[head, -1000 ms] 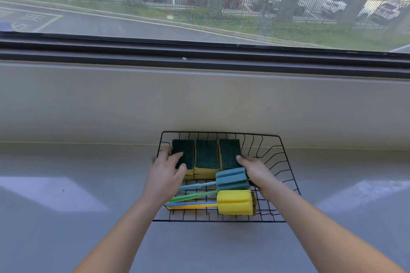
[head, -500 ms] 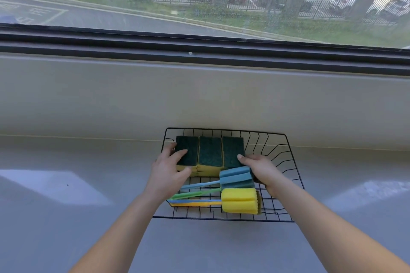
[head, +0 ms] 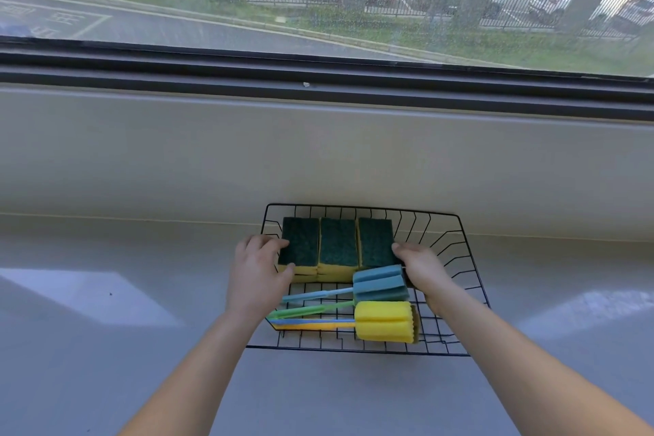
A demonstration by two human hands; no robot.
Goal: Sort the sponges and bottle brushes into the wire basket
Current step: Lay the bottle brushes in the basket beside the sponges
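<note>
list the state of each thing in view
wire basket, upright, loaded
sponges, three side by side, green side up
blue brush, lying flat in the basket
green-handled brush, lying flat, head hidden
yellow brush, lying flat, nearest front
left hand, grips the sponges' left end
right hand, against their right end, grip unclear

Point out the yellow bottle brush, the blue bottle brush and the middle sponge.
yellow bottle brush [head: 384,320]: head view, on its foam head.
blue bottle brush [head: 380,282]: head view, on its foam head.
middle sponge [head: 338,241]: head view, on its dark green scouring top.
</note>
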